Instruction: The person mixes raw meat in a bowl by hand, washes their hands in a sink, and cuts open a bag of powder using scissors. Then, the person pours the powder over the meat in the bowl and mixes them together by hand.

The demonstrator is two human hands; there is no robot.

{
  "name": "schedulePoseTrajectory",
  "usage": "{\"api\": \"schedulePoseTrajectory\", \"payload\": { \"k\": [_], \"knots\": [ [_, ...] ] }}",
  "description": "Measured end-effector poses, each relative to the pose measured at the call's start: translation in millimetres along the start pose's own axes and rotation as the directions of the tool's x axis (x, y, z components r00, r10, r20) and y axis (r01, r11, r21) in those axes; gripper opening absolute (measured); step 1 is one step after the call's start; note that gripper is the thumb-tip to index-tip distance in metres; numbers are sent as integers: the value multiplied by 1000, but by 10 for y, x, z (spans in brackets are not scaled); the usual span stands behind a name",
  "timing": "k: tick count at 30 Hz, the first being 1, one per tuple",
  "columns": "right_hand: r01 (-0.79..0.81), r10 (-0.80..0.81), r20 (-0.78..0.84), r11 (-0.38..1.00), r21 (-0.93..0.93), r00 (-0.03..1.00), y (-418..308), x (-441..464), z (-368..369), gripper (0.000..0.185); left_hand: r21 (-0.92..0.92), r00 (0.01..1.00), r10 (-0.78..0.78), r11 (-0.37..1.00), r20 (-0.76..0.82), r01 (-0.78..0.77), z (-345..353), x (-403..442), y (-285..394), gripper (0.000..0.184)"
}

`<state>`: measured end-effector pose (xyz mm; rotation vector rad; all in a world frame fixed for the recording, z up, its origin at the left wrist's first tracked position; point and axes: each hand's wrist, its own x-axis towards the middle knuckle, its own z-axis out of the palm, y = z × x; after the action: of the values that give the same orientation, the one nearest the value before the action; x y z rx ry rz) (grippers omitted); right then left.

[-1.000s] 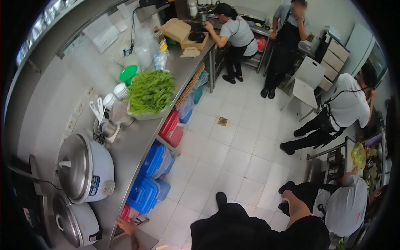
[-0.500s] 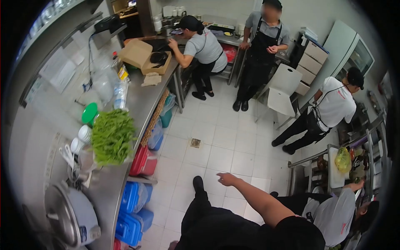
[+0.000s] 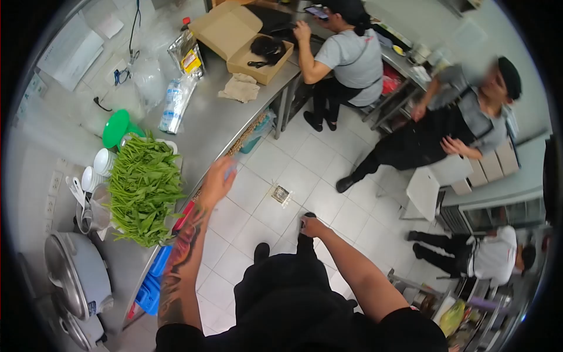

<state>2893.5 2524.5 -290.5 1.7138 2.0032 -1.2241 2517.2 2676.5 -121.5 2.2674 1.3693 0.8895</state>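
Note:
My left hand reaches out past the front edge of the steel counter, its fingers loosely stretched and slightly blurred. A bluish patch shows beside those fingers; it looks like a bag under the counter. Nearest to this hand on the counter is a heap of leafy greens in a pale tray. My right hand hangs over the tiled floor in front of my body, fingers curled in, with no object visible in it. Below it is my dark shoe, partly covered by the hand.
An open cardboard box, a cloth, a green lid and a large cooker occupy the counter. One co-worker bends at the back; another person stands by a white chair. A third person is right.
My left arm has come into view and extends beside the counter. My right hand's outstretched finger has curled in. The view has turned and shifted; the aproned person now appears farther right.

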Motion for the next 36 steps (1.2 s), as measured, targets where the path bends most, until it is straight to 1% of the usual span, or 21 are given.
{"api": "schedulePoseTrajectory", "payload": {
  "k": [2,4,5,7,9,10,11,13,15,17,19,21,22,24,25,27,29,31,34,35,36],
  "knots": [
    [68,-68,34,998,-13,997,64,497,-169,67,91,999,-50,995,-12,51,22,272,-219,41],
    [161,-161,21,987,2,987,196,1115,-267,65,299,993,-119,947,-12,118,34,497,-409,56],
    [173,-173,39,985,7,984,224,1406,-322,65,309,990,-138,942,-8,134,24,612,-415,56],
    [183,-184,46,983,30,982,241,1922,-435,66,443,946,-321,855,44,270,19,759,-352,66],
    [242,-244,131,970,30,961,185,2453,-689,62,454,952,-306,847,-11,277,149,865,-417,69],
    [112,-165,177,955,276,970,253,2800,-690,59,467,961,-268,843,-67,268,189,895,-458,71],
    [-40,-95,245,868,495,965,309,3149,-655,55,475,955,-292,833,-61,285,208,924,-485,71],
    [-50,-59,173,825,563,983,239,3642,-833,47,476,957,-277,832,-87,284,251,965,-522,73],
    [-184,33,240,744,642,970,93,3973,-1193,44,498,955,-283,818,-85,287,307,981,-561,72],
    [-179,-108,259,477,861,960,354,4689,-1144,40,528,955,-284,801,-81,283,325,987,-590,71],
    [-96,39,93,86,992,995,50,4901,-1388,37,550,957,-282,789,-71,273,329,1001,-594,68],
    [-89,135,104,-110,990,985,-272,5077,-1705,28,558,959,-278,787,-59,262,334,1013,-620,68],
    [-88,141,104,-119,989,985,-300,5195,-1739,28,567,960,-273,783,-56,256,354,1008,-640,68],
    [-45,-12,44,-380,924,999,-390,5420,-1735,22,579,960,-277,778,-32,244,366,989,-665,71],
    [-51,-22,46,-393,918,999,-457,5488,-1697,22,591,957,-290,768,-19,245,346,987,-661,75],
    [-11,67,45,-445,896,997,-547,5588,-1636,21,606,958,-287,761,-9,234,340,1003,-659,76],
    [14,120,50,-478,878,991,-550,5579,-1573,22,587,956,-293,770,-23,250,360,1011,-651,68],
    [17,135,29,-328,945,990,-528,5577,-1601,26,590,958,-287,770,-21,243,355,1022,-637,68],
    [42,48,-30,-276,960,998,-478,5591,-1584,38,595,964,-267,772,-16,224,366,1020,-626,68],
    [60,51,-48,-280,958,998,-509,5525,-1601,38,601,966,-259,770,-9,212,363,1019,-633,68],
    [66,114,-32,-310,948,993,-548,5426,-1592,46,600,970,-241,775,-11,199,367,1018,-631,68]
  ]
}}
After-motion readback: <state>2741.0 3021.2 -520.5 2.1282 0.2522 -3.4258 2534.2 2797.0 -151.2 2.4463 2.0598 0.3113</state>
